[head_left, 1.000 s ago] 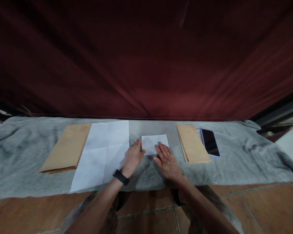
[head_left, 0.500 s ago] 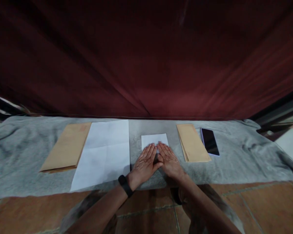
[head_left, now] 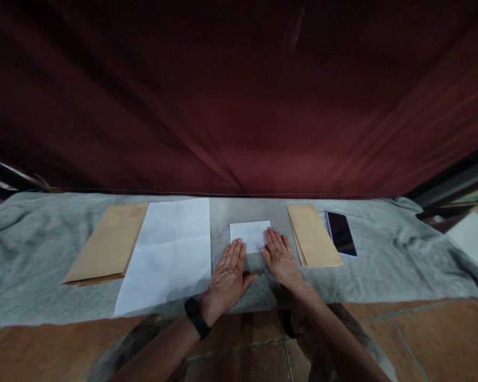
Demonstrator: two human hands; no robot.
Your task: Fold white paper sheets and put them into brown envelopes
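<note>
A small folded white paper (head_left: 250,235) lies flat on the grey cloth (head_left: 255,294) in front of me. My left hand (head_left: 228,273) rests flat with its fingertips on the paper's lower left corner and its thumb spread out to the right. On the right edge of the same paper lie the fingers of my right hand (head_left: 281,258), stretched out flat. A larger white sheet (head_left: 169,249) with a crease across it is spread just left of my left hand. Neither hand grips anything.
Several brown envelopes (head_left: 107,241) are stacked at the left, partly bordering the large sheet. To the right are smaller brown envelopes (head_left: 314,236) and a phone (head_left: 341,233) with a dark screen. A red curtain (head_left: 239,116) hangs behind the cloth; tiled floor (head_left: 430,329) lies in front.
My hands, close together over the middle of the small paper before, have slid apart to its left and right sides. More of the paper now shows.
</note>
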